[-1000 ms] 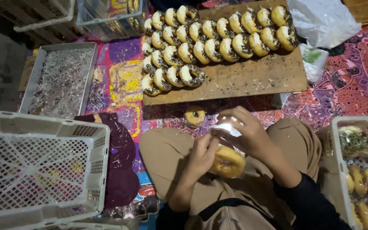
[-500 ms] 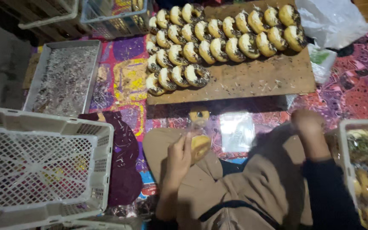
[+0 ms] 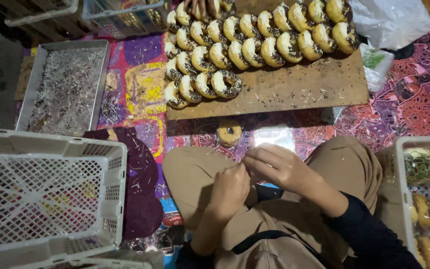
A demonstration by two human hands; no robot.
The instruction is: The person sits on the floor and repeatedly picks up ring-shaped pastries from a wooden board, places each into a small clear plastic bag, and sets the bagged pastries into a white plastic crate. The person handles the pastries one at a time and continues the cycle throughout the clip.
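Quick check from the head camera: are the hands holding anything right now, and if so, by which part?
It cannot be told. The left hand and right hand meet fingertip to fingertip over the lap, pinching something too small or clear to see. The single doughnut lies unheld.

A rough wooden board [image 3: 294, 89], a matt white plastic crate [image 3: 46, 194], a dull metal tray [image 3: 63, 84], and patterned cloth [image 3: 414, 99].

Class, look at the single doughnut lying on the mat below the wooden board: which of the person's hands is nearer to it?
Left. The left hand sits just below the single doughnut, almost straight under it. The right hand is below and off to the doughnut's right, slightly farther.
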